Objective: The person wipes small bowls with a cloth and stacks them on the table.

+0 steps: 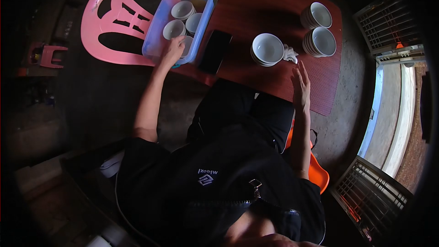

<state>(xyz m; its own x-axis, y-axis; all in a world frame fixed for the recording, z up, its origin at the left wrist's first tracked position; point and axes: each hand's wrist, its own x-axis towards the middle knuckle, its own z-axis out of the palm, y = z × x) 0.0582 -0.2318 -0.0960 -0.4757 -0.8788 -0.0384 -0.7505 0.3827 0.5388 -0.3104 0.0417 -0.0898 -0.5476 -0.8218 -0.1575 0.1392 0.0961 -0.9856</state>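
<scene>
At the near side of a translucent blue plastic box (204, 18), my left hand (173, 51) has its fingers curled at the rim of a white bowl (187, 46). More white bowls (182, 10) stand in the box, some stacked. My right hand (300, 84) is over the table's near edge, fingers stretched out and holding nothing. Just beyond its fingertips lies a crumpled white cloth or tissue (290, 54), beside a stack of white bowls (268, 48). Two more stacks (321, 15) (323, 41) stand farther right on the reddish-brown table (249, 0).
A black flat object (215, 51) lies on the table beside the box. The box rests partly over a pink plastic chair (103, 18). An orange seat (318, 172) shows below my right arm. Metal grilles (372, 196) stand at the far right.
</scene>
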